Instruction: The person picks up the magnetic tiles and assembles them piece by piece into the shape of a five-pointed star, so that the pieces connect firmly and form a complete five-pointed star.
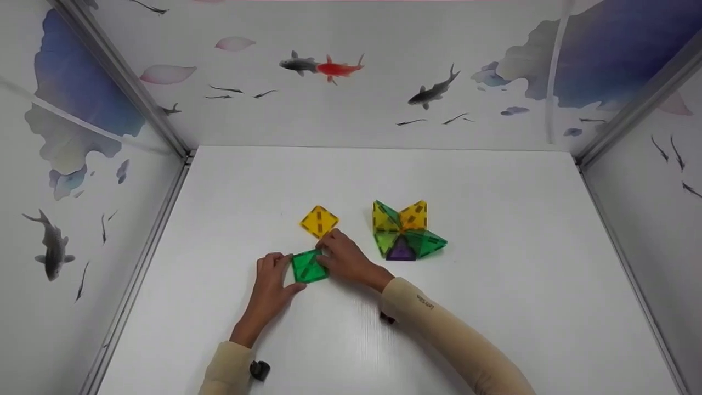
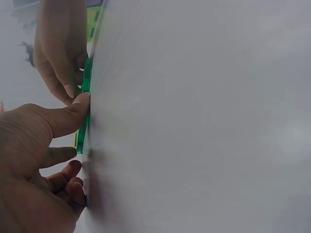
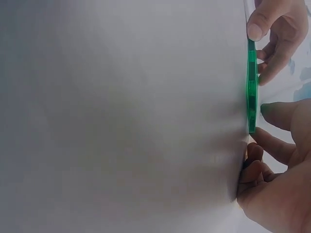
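A flat, see-through green magnetic tile piece [image 1: 310,266], square in outline with a dark diagonal line, lies on the white table. My left hand [image 1: 271,285] holds its left side, thumb on the near edge and index finger at the far left corner. On the other side, my right hand [image 1: 348,258] has its thumb over the tile's right part and its index finger at the far right corner. The left wrist view shows the left thumb against the tile's edge [image 2: 86,107]. Just beyond the right fingers lies a yellow magnetic tile piece [image 1: 318,221], turned like a diamond.
Right of the hands stands a star-like cluster of magnetic tiles in yellow [image 1: 414,215], green [image 1: 430,243] and purple [image 1: 401,249]. White panels printed with fish [image 1: 435,88] and petals border the table [image 1: 521,230] at the back and both sides.
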`<state>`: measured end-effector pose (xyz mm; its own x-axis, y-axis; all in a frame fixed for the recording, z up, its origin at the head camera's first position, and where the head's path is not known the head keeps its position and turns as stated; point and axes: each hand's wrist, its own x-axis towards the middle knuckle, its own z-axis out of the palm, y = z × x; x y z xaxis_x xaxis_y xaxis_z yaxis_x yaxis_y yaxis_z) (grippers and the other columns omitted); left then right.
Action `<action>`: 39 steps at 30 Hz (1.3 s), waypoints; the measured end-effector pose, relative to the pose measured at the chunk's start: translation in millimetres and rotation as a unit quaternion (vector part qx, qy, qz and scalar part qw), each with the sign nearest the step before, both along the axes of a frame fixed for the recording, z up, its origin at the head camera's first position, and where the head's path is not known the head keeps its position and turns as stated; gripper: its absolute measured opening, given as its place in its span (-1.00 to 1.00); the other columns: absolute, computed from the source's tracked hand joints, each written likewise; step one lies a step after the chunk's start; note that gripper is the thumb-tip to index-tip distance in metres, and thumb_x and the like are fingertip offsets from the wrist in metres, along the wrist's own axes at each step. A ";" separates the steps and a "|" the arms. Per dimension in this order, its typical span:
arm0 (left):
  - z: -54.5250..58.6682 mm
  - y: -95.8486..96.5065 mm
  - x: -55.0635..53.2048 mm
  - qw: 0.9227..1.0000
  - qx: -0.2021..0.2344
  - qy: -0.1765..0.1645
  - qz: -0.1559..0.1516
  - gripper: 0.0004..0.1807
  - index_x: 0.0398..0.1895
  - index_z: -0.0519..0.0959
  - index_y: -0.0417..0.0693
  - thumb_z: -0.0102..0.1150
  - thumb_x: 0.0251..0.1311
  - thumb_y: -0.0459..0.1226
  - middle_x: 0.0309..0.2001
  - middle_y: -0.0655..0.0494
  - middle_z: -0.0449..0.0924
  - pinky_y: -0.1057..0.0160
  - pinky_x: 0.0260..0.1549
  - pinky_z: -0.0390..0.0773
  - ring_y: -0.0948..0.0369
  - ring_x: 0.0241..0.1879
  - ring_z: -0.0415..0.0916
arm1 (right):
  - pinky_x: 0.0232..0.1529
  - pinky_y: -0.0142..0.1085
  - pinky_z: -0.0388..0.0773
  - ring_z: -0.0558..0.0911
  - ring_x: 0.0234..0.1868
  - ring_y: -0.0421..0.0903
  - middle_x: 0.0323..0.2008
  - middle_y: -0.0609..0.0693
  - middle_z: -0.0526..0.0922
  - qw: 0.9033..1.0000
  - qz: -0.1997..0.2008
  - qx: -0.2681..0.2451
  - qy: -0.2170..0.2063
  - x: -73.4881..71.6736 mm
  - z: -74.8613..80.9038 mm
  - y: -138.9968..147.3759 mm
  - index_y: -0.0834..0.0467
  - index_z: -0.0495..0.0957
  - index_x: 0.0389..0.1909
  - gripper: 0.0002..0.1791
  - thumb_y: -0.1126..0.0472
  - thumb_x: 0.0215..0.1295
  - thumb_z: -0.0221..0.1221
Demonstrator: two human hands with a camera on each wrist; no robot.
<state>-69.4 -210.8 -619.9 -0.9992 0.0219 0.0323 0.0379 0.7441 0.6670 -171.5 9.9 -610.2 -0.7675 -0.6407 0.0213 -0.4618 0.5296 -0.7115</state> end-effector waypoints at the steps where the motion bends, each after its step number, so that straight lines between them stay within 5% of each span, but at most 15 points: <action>1: 0.1 0.5 0.1 1.000 0.001 -0.001 -0.002 -0.22 0.49 0.52 -0.29 0.63 0.27 -0.23 0.32 -0.17 0.38 -0.07 0.33 0.49 -0.10 0.34 0.23 | 0.25 -0.05 0.56 0.56 0.09 0.05 0.06 0.15 0.54 1.000 0.001 -0.005 -0.003 0.5 0.0 1.0 0.26 0.69 0.11 -0.78 0.23 0.62 0.26; 11: 2.6 7.7 -5.9 1.000 -0.020 -0.008 -0.019 -0.28 0.46 0.57 -0.23 0.63 0.26 -0.28 0.22 -0.11 0.43 -0.01 0.27 0.53 -0.03 0.24 0.28 | -0.05 -0.21 0.55 0.54 -0.15 -0.11 -0.13 0.06 0.63 0.997 0.026 -0.053 -0.058 -4.7 -1.1 11.8 0.22 0.61 -0.03 -0.85 0.19 0.64 0.25; 18: 5.8 13.4 -7.0 0.999 -0.016 -0.028 -0.044 -0.30 0.52 0.54 -0.20 0.55 0.34 -0.32 0.10 -0.04 0.48 0.02 0.22 0.53 0.03 0.17 0.32 | -0.05 -0.19 0.66 0.67 -0.17 -0.12 -0.13 0.10 0.77 0.992 0.030 -0.081 -0.090 -2.3 8.8 17.6 0.29 0.65 0.03 -0.85 0.28 0.62 0.26; 24: 8.9 18.0 -6.5 0.997 -0.011 -0.024 -0.071 -0.30 0.55 0.50 -0.23 0.51 0.39 -0.31 0.14 -0.08 0.45 -0.02 0.17 0.48 -0.01 0.18 0.30 | -0.09 -0.27 0.67 0.68 -0.19 -0.15 -0.11 0.05 0.83 0.989 0.031 -0.116 -0.085 -2.0 1.2 27.2 0.29 0.77 0.07 -0.79 0.28 0.60 0.27; 32: 11.1 29.0 -7.5 0.995 -0.015 -0.029 -0.093 -0.31 0.59 0.51 -0.11 0.48 0.44 -0.24 0.18 -0.11 0.43 -0.04 0.19 0.45 -0.04 0.19 0.28 | -0.12 -0.34 0.71 0.72 -0.22 -0.14 -0.08 0.05 0.86 0.981 0.011 -0.144 -0.131 5.1 7.4 45.5 0.25 0.82 0.05 -0.81 0.28 0.57 0.34; 39: 13.6 45.5 -11.7 0.993 0.002 -0.027 -0.117 -0.33 0.60 0.49 -0.13 0.42 0.49 -0.22 0.19 -0.15 0.45 -0.07 0.22 0.48 -0.05 0.18 0.31 | -0.14 -0.35 0.71 0.69 -0.27 -0.11 -0.16 -0.01 0.84 0.975 -0.023 -0.180 -0.127 8.0 10.5 62.1 0.22 0.82 -0.01 -0.85 0.26 0.56 0.36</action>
<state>-81.1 -165.3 -606.3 -0.9669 0.2544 -0.0202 0.1744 0.7165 0.6754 -163.6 72.0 -599.7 -0.8051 -0.5916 0.0430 -0.2274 0.2409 -0.9435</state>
